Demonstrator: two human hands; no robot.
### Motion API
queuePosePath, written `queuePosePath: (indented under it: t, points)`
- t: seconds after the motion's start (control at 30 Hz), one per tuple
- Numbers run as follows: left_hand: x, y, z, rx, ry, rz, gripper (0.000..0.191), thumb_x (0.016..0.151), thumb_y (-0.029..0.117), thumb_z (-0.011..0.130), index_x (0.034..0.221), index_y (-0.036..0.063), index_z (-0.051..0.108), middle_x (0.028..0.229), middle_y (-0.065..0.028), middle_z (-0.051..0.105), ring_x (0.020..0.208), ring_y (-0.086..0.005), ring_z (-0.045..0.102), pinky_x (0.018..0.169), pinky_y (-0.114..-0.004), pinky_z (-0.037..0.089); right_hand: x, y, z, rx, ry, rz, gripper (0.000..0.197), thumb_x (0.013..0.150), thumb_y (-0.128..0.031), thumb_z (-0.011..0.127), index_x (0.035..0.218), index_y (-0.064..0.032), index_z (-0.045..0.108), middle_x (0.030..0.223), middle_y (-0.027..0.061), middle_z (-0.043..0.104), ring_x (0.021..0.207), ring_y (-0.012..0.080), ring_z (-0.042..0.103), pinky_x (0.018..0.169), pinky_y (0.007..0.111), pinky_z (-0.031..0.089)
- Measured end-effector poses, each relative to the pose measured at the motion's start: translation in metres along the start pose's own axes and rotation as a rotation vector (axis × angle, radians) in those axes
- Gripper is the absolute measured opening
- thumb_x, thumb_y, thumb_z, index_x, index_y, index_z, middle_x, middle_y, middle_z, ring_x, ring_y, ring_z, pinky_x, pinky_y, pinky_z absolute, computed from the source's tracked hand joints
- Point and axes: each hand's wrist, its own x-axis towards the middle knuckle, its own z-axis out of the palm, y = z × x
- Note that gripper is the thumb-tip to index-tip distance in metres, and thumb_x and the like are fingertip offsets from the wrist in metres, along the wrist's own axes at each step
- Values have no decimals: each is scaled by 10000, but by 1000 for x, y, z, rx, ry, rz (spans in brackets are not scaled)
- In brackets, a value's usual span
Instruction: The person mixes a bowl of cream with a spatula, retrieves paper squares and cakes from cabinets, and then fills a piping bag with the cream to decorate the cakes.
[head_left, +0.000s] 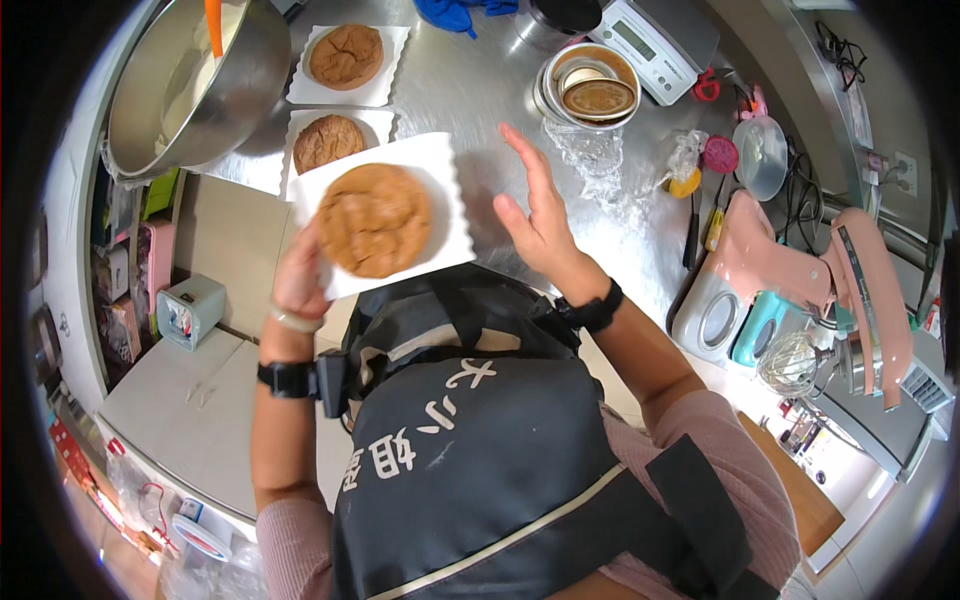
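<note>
In the head view my left hand (298, 274) holds the left edge of a white scalloped paper sheet or board (450, 217), which bears a round, cracked golden-brown cake (377, 220). My right hand (541, 214) is raised to the right of it, fingers apart, holding nothing. Beyond, on the steel worktop, a brown cake (328, 142) lies on its own white sheet, partly covered by the held one. A darker brown cake (346, 56) rests on another white sheet farther back.
A steel mixing bowl (259, 90) with pale cream and an orange-handled tool stands at the back left. Round metal tins (553, 94), crumpled plastic film (592, 161) and a digital scale (645, 45) are at the back right. A pink stand mixer (780, 262) stands at the right.
</note>
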Motion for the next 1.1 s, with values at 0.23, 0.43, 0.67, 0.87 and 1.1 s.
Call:
queuePosePath:
  t: [0.23,0.43,0.67,0.87,1.1]
  points:
    - [-48,34,-62,-64,166,114,440,912,268,385,1246,-18,397,1254,-130,470,1128,-261,478,954,-381,391,24,60,57,-488,-326,-110,732,778,-443,540,1302,16,315,1345,193,326,1250,339,301,1040,405,236]
    - [-39,24,-51,-141,93,74,442,923,284,378,1262,2,388,1258,-128,466,1134,-260,474,962,-385,382,33,56,58,-733,-158,-43,766,788,-522,500,1288,31,330,1378,198,268,1282,321,252,1066,376,179]
    - [19,-1,-1,-33,-40,-94,440,930,276,382,1275,2,366,1244,-124,477,1107,-223,496,955,-339,394,-7,73,12,-801,82,112,590,823,-403,535,1196,43,439,1278,207,402,1177,306,384,984,392,285]
    - [72,-34,31,141,-108,-247,472,931,340,389,1247,-9,409,1249,-104,478,1118,-186,487,959,-284,374,-39,45,5,313,36,652,298,850,-223,557,963,52,583,862,157,618,762,183,601,643,272,454]
    - [93,-44,43,712,152,-31,589,862,409,504,1229,-46,426,1172,-135,521,1059,-216,497,896,-290,377,-49,76,12,203,-30,675,186,796,-167,600,865,6,610,693,116,620,578,210,596,539,309,465]
